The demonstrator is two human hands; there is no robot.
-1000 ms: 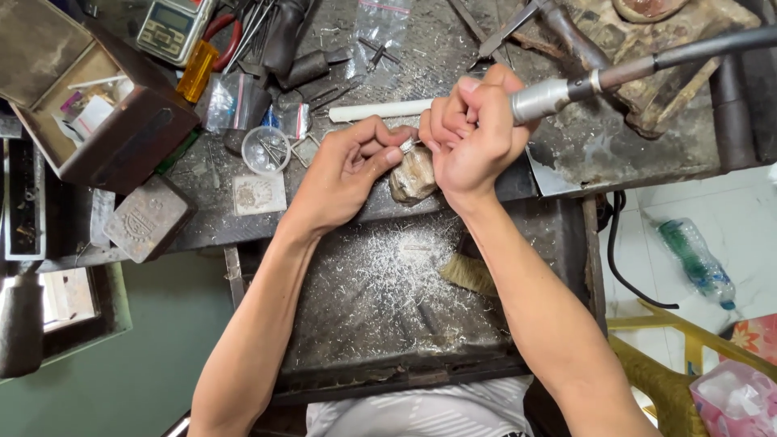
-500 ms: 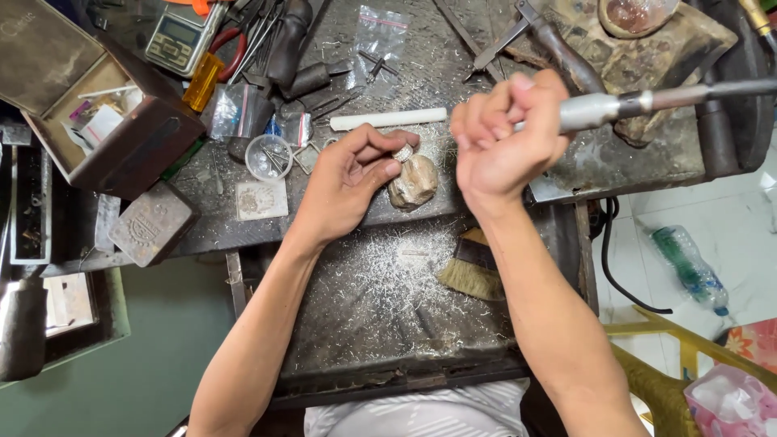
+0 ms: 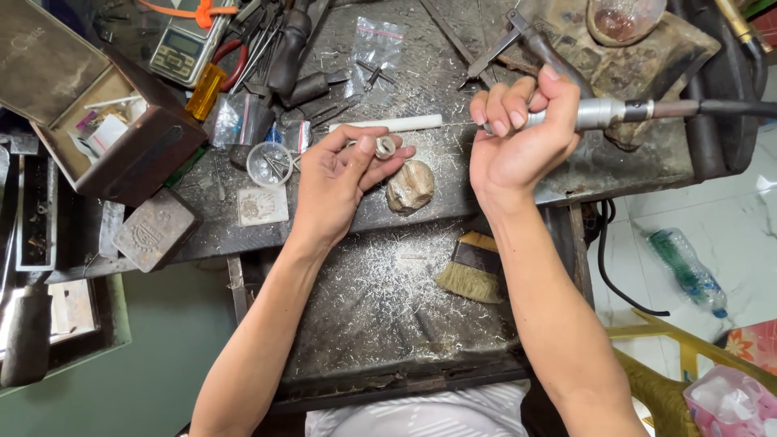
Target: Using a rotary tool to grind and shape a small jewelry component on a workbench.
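Note:
My left hand (image 3: 344, 182) pinches a small silver ring (image 3: 384, 146) between thumb and fingers, just above the workbench (image 3: 477, 77). My right hand (image 3: 518, 137) grips a metal rotary handpiece (image 3: 595, 113) whose dark flexible shaft runs off to the right. The handpiece tip points left toward the ring but stands apart from it. A worn lump-shaped bench peg (image 3: 410, 185) sits between the two hands at the bench's front edge.
A brush (image 3: 473, 271) lies in the filings-covered catch tray (image 3: 380, 316) below. A white rod (image 3: 388, 124), small bags, pliers, a pocket scale (image 3: 180, 50), an open brown box (image 3: 89, 121), a metal block (image 3: 154, 229) and a round dish (image 3: 267, 164) crowd the bench. A plastic bottle (image 3: 688, 271) lies on the floor.
My right hand has drawn the handpiece away to the right, off the ring. My left hand has lifted the ring slightly from the bench peg.

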